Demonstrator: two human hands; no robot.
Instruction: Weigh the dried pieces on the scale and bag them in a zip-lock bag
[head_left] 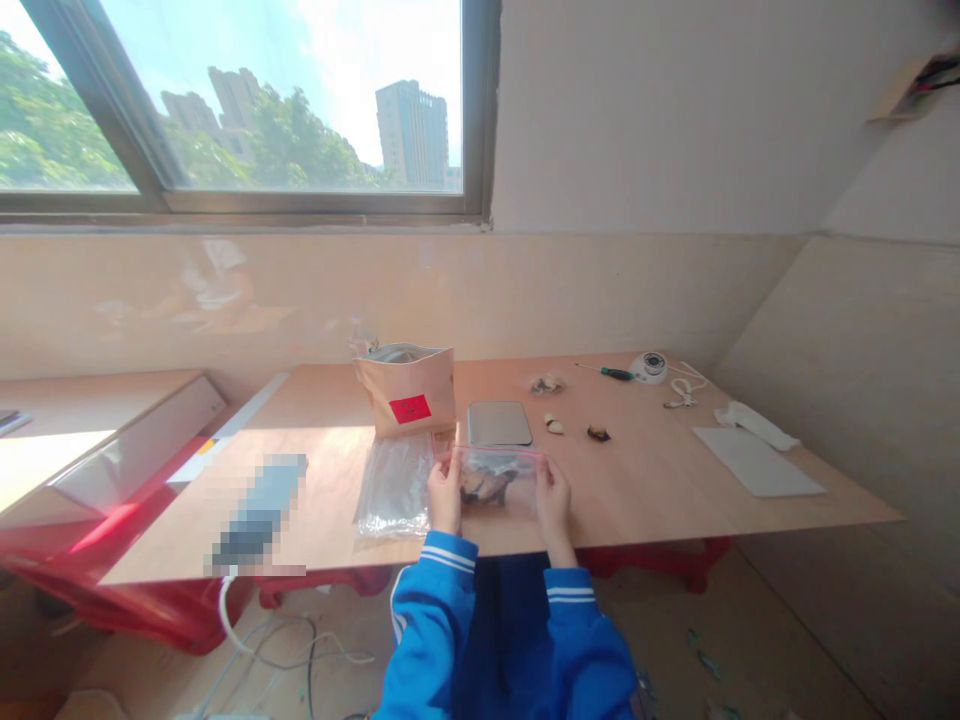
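I hold a small clear zip bag (496, 474) with dark pieces inside, just above the near edge of the wooden table (645, 480). My left hand (445, 492) pinches its left side and my right hand (553, 497) pinches its right side, both with fingers closed on the plastic. A pile of empty clear bags (394, 487) lies on the table just left of my left hand. Behind the held bag sits a small grey scale (499, 423), and a tan paper pouch (407, 388) with a red label stands to its left.
Small loose pieces (554, 424) and a dark bit (598, 433) lie right of the scale. A green-handled screwdriver (609, 372), a round white device (649, 367) with cord, a white sheet (757, 461) and cloth sit at the right. A blurred object (259, 510) lies left. Cables trail on the floor.
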